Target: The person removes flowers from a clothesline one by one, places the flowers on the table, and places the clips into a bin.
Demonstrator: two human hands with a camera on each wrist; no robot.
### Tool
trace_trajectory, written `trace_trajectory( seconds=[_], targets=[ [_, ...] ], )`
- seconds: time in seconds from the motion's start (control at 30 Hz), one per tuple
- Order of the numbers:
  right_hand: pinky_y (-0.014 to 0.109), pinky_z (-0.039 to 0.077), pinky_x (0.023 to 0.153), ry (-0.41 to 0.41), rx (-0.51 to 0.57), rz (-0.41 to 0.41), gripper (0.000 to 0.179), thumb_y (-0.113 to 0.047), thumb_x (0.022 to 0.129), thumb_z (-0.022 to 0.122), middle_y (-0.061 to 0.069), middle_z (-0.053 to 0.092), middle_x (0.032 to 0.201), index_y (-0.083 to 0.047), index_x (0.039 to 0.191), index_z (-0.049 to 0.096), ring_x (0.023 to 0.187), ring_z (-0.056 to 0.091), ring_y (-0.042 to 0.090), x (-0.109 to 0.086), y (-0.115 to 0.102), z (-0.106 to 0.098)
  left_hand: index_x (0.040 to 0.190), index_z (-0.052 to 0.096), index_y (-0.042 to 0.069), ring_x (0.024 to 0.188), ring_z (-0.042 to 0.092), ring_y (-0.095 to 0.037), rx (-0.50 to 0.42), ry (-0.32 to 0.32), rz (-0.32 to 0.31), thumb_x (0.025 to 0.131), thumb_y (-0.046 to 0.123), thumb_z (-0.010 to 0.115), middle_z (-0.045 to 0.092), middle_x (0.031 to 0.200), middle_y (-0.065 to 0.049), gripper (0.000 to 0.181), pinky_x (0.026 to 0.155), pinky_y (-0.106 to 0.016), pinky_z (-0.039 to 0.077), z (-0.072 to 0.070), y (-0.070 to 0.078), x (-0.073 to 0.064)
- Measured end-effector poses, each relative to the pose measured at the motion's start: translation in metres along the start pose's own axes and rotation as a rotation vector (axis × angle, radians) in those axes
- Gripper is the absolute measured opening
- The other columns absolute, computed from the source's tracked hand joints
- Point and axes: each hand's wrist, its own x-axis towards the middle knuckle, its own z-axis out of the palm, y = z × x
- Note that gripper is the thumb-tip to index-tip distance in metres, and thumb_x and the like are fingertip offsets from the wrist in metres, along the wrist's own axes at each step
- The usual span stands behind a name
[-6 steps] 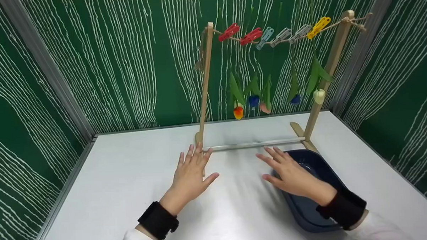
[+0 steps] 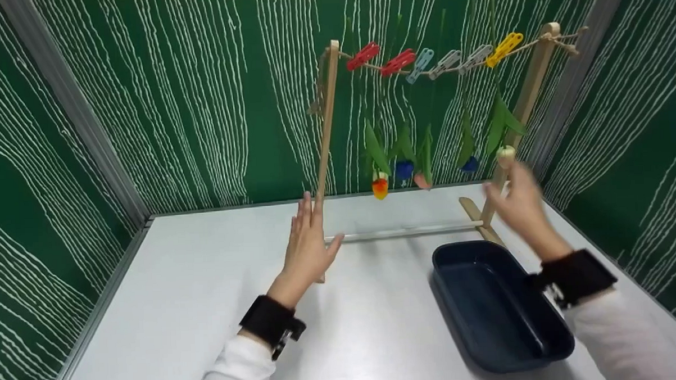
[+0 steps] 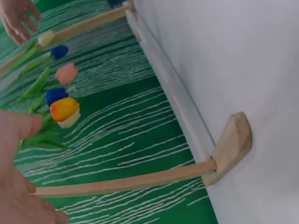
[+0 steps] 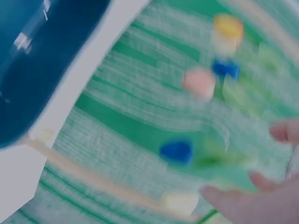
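Several tulips hang head down from a rope [image 2: 452,69], stems up by the clothespins. In the head view they are an orange-yellow tulip [image 2: 379,187], a blue tulip [image 2: 404,169], a pink tulip [image 2: 422,180], another blue tulip [image 2: 470,164] and a white tulip [image 2: 505,152]. My right hand [image 2: 521,203] is raised at the white tulip, its fingertips overlapping the bloom; the right wrist view shows those fingers [image 4: 219,196] apart and blurred. With straight fingers, my left hand [image 2: 308,244] is beside the left wooden post [image 2: 327,134], holding nothing.
A dark blue basin [image 2: 489,319] stands on the white table at the right, below my right forearm. The rope is tied to the right post [image 2: 536,76]. A white rod [image 2: 407,231] joins the two wooden feet. Red, grey-blue, grey and yellow clothespins [image 2: 504,49] sit on the rope.
My right hand has moved from over the basin up and to the right, to the white tulip. My left hand has gone slightly forward and turned more edge-on beside the left post.
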Motion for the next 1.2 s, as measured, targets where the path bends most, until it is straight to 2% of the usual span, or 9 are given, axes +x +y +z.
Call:
trace_trajectory(
  seconds=[0.03,0.13,0.23,0.37,0.53,0.63,0.77,0.97,1.2],
  targets=[
    [0.059,0.031,0.101,0.077,0.040,0.078,0.064,-0.018,0.094,0.056,0.027,0.030,0.145,0.001,0.145,0.024,0.124,0.035,0.046,0.013,0.004,-0.010,0.152,0.004,0.006,0.144,0.001,-0.028,-0.059,0.029,-0.028,0.092,0.034,0.060,-0.002,0.158,-0.014,0.087,0.114,-0.047,0.010,0.002,0.001,0.009],
    [0.051,0.025,0.108,0.135,0.088,0.238,0.075,-0.012,0.090,0.055,0.023,0.016,0.152,-0.003,0.150,0.010,0.135,0.024,0.041,0.040,0.018,-0.024,0.151,0.000,0.004,0.144,-0.001,-0.025,-0.179,0.074,-0.096,0.093,0.029,0.060,-0.005,0.158,-0.012,0.087,0.115,-0.040,0.008,0.010,-0.001,0.028],
    [0.047,0.016,0.112,0.072,0.150,0.358,0.088,-0.005,0.088,0.055,0.020,0.001,0.156,-0.007,0.151,-0.006,0.141,0.005,0.035,0.059,0.032,-0.027,0.150,-0.001,0.002,0.144,0.001,-0.025,-0.271,0.116,-0.148,0.094,0.025,0.059,-0.004,0.157,-0.013,0.086,0.115,-0.037,0.010,0.021,-0.005,0.044],
    [0.048,0.019,0.111,-0.034,0.235,0.425,0.092,-0.004,0.090,0.054,0.021,-0.005,0.155,-0.009,0.148,-0.018,0.141,0.002,0.038,0.074,0.049,-0.021,0.150,0.001,0.000,0.143,0.008,-0.027,-0.353,0.151,-0.203,0.095,0.021,0.058,0.001,0.157,-0.017,0.083,0.113,-0.038,0.018,0.036,-0.014,0.057],
    [0.045,0.025,0.110,-0.067,0.279,0.385,0.075,-0.004,0.093,0.044,0.028,0.010,0.152,0.002,0.149,-0.006,0.138,0.017,0.039,0.079,0.064,-0.005,0.150,0.006,0.000,0.138,0.026,-0.031,-0.361,0.154,-0.248,0.096,0.017,0.055,0.017,0.153,-0.021,0.075,0.109,-0.040,0.029,0.049,-0.025,0.065],
    [0.046,0.029,0.108,0.003,0.239,0.347,0.061,-0.002,0.093,0.041,0.031,0.028,0.145,0.008,0.147,0.014,0.133,0.029,0.040,0.079,0.068,0.003,0.148,0.019,-0.002,0.126,0.044,-0.034,-0.323,0.189,-0.244,0.096,0.011,0.054,0.039,0.142,-0.024,0.063,0.101,-0.042,0.040,0.052,-0.030,0.069],
    [0.053,0.031,0.104,0.102,0.088,0.322,0.044,-0.003,0.094,0.042,0.032,0.044,0.134,0.009,0.137,0.038,0.125,0.038,0.046,0.081,0.070,0.009,0.133,0.046,-0.004,0.104,0.060,-0.034,-0.243,0.248,-0.256,0.095,0.007,0.055,0.061,0.115,-0.021,0.040,0.085,-0.042,0.050,0.052,-0.034,0.074],
    [0.059,0.028,0.102,0.142,-0.054,0.264,0.034,-0.001,0.093,0.044,0.036,0.050,0.122,0.012,0.123,0.049,0.117,0.041,0.052,0.082,0.072,0.010,0.116,0.057,-0.005,0.089,0.066,-0.031,-0.141,0.265,-0.263,0.095,0.009,0.057,0.067,0.099,-0.019,0.025,0.071,-0.040,0.054,0.053,-0.037,0.076],
    [0.057,0.028,0.103,0.043,0.010,0.246,0.039,0.003,0.094,0.039,0.036,0.049,0.124,0.010,0.132,0.044,0.120,0.040,0.049,0.076,0.074,0.010,0.110,0.059,-0.006,0.085,0.067,-0.032,-0.091,0.276,-0.275,0.094,0.008,0.057,0.068,0.094,-0.020,0.021,0.068,-0.041,0.054,0.055,-0.044,0.072]
  ],
)
